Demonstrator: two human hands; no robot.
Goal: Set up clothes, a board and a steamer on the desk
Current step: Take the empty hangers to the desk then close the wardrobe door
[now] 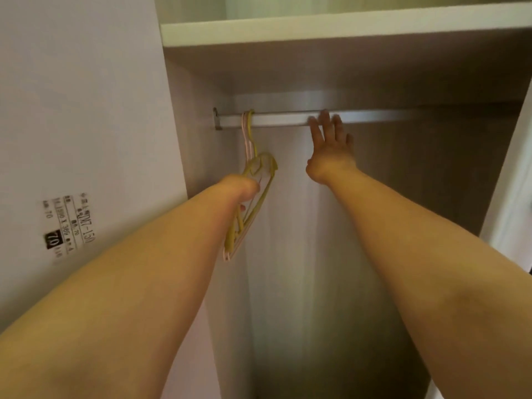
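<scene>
Both arms reach up into an open wardrobe. Two plastic hangers (253, 180), one yellow and one pink, hang by their hooks from the left end of the metal rail (374, 117). My left hand (240, 187) is closed around the hangers' lower frames, which carry no clothing. My right hand (331, 148) is raised with fingers spread, its fingertips touching the rail near the middle. No clothes, board or steamer are in view.
A white shelf (316, 31) spans the wardrobe above the rail. The open wardrobe door (72, 110) stands at the left with a printed label (67, 224) on it. A white door edge (512, 191) shows at the right. The wardrobe's back panel (288, 283) is bare below the rail.
</scene>
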